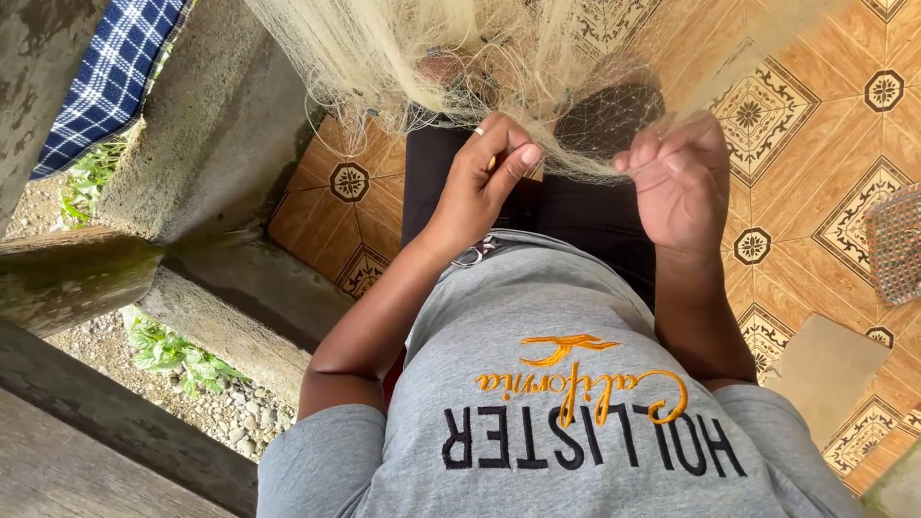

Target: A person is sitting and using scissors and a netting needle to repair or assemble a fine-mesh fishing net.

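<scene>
Holding pale fishing net (460, 48) up over the lap: left hand (484, 182) pinching a strand, right hand (683, 182) with fingers pressed on mesh, probably keeping it taut above tiled floor (825, 125).

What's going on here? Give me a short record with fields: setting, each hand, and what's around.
setting: person seated on patterned tiled floor, seen from above
net: pale fine fishing net hanging in front, draped over the lap
left hand: left hand pinches net strands; ring on one finger
right hand: right hand grips the net edge with its fingertips
clothing: grey shirt, dark trousers
around: concrete ledge, checked blue cloth, gravel with plants
</scene>
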